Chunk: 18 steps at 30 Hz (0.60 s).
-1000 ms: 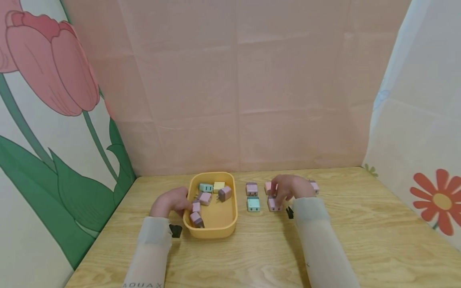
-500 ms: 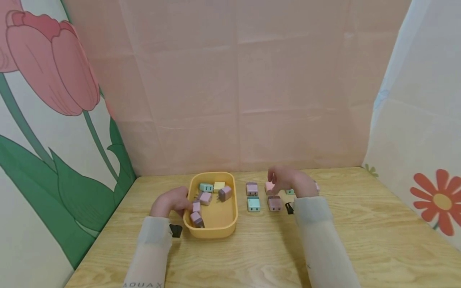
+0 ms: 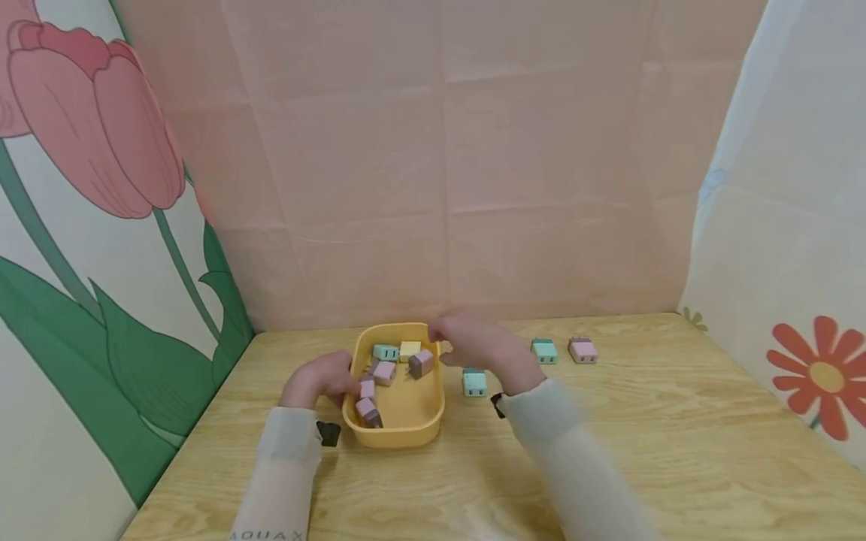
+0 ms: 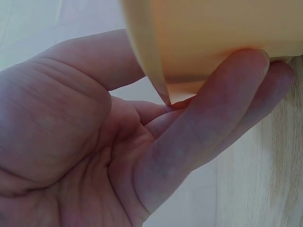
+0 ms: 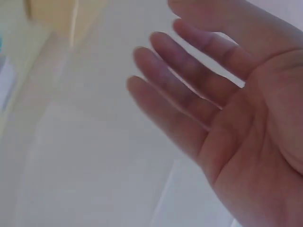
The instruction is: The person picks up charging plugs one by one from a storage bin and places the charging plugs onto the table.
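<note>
My left hand [image 3: 325, 378] grips the left rim of a yellow plastic bin [image 3: 409, 436]. The left wrist view shows its fingers [image 4: 227, 94] against the bin's wall [image 4: 213, 33]. Inside lie several USB charger plugs: a teal charger [image 3: 386, 352], a yellow charger [image 3: 410, 350] and pink-and-mauve ones, such as the pink-mauve charger [image 3: 421, 364] at the right. My right hand [image 3: 476, 346] is above the table by the bin's right rim, blurred. In the right wrist view its fingers [image 5: 165, 109] are spread and hold nothing. Just below it sits a mint charger [image 3: 475, 383].
Farther right on the wooden table [image 3: 676, 451] stand another mint charger [image 3: 544, 351] and a pink-mauve charger [image 3: 583, 350]. My right hand and wrist cover the spots between. A pink cloth [image 3: 440, 188] hangs at the back, with flowered side panels.
My right hand has come away from the chargers on the right and moved left to the bin's edge, hiding some chargers. The left hand and bin stay in place.
</note>
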Each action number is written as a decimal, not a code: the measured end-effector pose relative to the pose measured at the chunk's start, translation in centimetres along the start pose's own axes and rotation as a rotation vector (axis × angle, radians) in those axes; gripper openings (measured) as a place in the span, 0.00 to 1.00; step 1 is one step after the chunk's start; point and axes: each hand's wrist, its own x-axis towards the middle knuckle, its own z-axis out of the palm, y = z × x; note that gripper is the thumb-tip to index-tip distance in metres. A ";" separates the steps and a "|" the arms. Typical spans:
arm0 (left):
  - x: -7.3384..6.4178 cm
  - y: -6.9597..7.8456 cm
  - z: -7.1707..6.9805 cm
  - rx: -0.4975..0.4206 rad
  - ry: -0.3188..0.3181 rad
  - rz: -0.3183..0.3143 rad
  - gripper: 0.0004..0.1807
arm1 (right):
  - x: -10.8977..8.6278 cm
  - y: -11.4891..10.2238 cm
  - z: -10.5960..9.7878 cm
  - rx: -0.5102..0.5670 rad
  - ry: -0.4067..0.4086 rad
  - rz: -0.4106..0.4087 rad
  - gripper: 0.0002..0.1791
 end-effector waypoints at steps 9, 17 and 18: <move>-0.1 -0.3 0.0 -0.025 -0.016 0.077 0.10 | 2.7 -6.6 4.8 -0.138 -0.076 -0.292 0.19; -0.1 -0.3 -0.1 0.048 0.011 0.088 0.07 | 3.3 -7.4 6.9 -0.173 -0.048 -0.387 0.16; -0.1 -0.3 -0.1 0.055 0.012 0.088 0.07 | 3.4 -7.4 7.0 -0.169 -0.049 -0.398 0.16</move>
